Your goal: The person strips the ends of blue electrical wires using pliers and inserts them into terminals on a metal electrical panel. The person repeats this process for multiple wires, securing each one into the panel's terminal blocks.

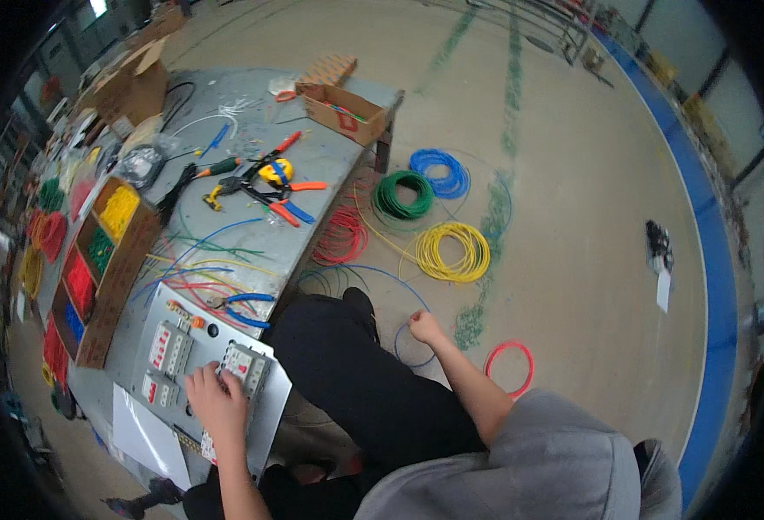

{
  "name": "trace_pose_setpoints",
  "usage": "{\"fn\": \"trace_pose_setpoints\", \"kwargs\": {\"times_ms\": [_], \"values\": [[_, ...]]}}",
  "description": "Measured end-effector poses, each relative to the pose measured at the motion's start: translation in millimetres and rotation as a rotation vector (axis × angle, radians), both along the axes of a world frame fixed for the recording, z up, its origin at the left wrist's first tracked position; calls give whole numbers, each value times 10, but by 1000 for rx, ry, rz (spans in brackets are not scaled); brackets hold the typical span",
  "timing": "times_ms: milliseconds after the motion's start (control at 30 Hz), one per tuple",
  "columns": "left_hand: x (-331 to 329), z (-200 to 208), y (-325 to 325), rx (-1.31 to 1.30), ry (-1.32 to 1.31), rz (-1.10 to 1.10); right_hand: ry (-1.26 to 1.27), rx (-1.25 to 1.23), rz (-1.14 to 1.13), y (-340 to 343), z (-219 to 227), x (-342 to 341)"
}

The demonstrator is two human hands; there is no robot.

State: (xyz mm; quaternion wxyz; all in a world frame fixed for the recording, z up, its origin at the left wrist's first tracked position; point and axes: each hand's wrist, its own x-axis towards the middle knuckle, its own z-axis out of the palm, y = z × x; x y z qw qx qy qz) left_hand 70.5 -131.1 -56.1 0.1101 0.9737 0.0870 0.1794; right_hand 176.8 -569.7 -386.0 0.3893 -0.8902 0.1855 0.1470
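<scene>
My left hand [217, 400] rests over a metal mounting plate [265, 425], its fingers apart beside a row of circuit breakers [245, 366]. More breakers [169, 347] and a smaller block [160, 390] are mounted to the left of them. Out over the floor, my right hand [425, 328] is closed, with a blue wire [402, 282] running up to its fingers and looping below it. Blue-handled pliers [248, 299] lie at the plate's far edge. Loose cut wires [204, 269] in red, yellow, blue and green spread beyond the plate.
A divided cardboard box [122, 277] holds coloured small parts at left. Crimping tools [261, 182] and an open carton [343, 114] lie farther up the table. Green [402, 194], blue [439, 173], yellow [451, 252] and red [509, 368] wire coils lie on the floor.
</scene>
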Motion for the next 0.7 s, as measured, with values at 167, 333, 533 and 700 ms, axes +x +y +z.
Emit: {"fn": "trace_pose_setpoints", "kwargs": {"times_ms": [167,333,533,700], "values": [[134,-63,-85,-62,67,20,27,-248,-95,-378,-897,-23],[40,-38,-14,-17,100,66,230,-478,-117,-348,-1182,29],[217,-108,-80,-55,87,11,206,-428,-53,-699,-1835,-302],[58,-51,-11,-20,56,60,183,264,-320,-375,-1497,-354]]}}
